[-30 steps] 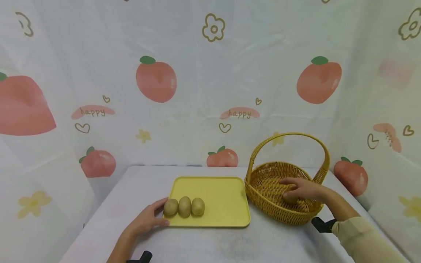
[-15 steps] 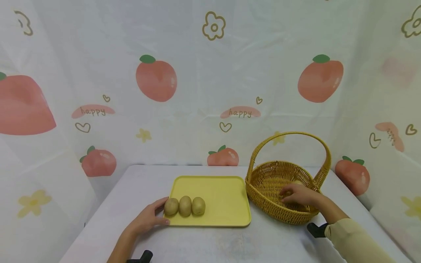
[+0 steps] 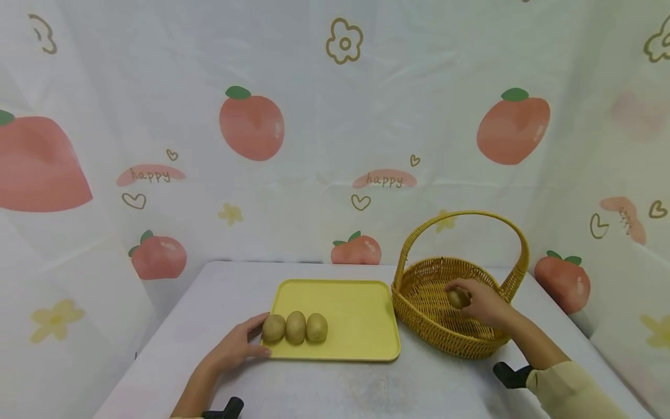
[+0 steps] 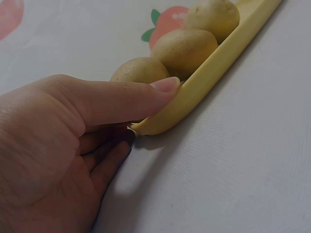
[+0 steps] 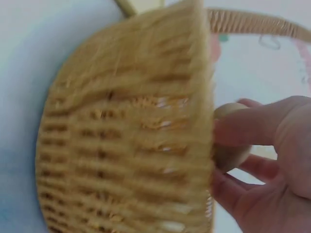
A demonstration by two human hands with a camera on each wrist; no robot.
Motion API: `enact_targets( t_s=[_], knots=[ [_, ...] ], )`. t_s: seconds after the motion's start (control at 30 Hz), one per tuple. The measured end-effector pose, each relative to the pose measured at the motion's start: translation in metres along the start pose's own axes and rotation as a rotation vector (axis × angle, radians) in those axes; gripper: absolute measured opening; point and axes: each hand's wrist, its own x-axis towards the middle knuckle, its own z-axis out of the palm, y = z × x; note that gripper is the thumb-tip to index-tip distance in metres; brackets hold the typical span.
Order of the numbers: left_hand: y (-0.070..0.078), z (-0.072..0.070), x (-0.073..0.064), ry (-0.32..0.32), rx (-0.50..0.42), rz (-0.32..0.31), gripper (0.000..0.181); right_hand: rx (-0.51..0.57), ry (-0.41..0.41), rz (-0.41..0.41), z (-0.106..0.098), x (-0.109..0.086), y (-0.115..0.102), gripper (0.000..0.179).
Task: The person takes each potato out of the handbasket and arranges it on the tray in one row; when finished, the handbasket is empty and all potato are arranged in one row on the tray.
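Note:
Three potatoes (image 3: 295,327) sit in a row at the near left of a yellow tray (image 3: 361,326). At that tray's left front corner, my left hand (image 3: 235,349) grips the edge; its thumb (image 4: 141,99) lies along the rim and the other fingers are partly hidden below. Inside the wicker basket (image 3: 439,334), my right hand (image 3: 484,304) holds another potato (image 3: 458,298) between thumb and fingers. In the right wrist view, the basket's blurred side covers part of that potato (image 5: 231,155) and the fingertips.
The basket's tall arched handle (image 3: 463,213) rises over its opening, beside my right hand. Tray and basket stand close together on a white-covered table (image 3: 335,387). Behind them hangs a white fruit-printed curtain (image 3: 314,221).
My right hand has shifted about inside the basket and has come up slightly, now with the potato in its fingers. My left hand and the potatoes on the tray stay put.

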Motion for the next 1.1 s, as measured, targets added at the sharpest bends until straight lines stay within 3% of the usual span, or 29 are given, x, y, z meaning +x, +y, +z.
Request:
enact_targets(
  t_s=[0.23, 0.6, 0.87, 1.1],
  knots=[
    [0.001, -0.001, -0.002, 0.006, -0.019, 0.028, 0.086, 0.056, 0.17, -0.039, -0.002, -0.002, -0.031, 0.054],
    [0.002, 0.0, -0.001, 0.011, 0.01, -0.007, 0.087, 0.143, 0.3, -0.178, 0.02, 0.007, -0.07, 0.056],
    [0.004, 0.002, -0.002, 0.02, 0.036, -0.017, 0.087, 0.198, 0.301, -0.262, 0.046, 0.022, -0.087, 0.054],
    [0.003, 0.002, -0.002, 0.017, 0.001, -0.005, 0.087, 0.264, 0.207, -0.259, 0.072, 0.037, -0.104, 0.054]
  ],
)
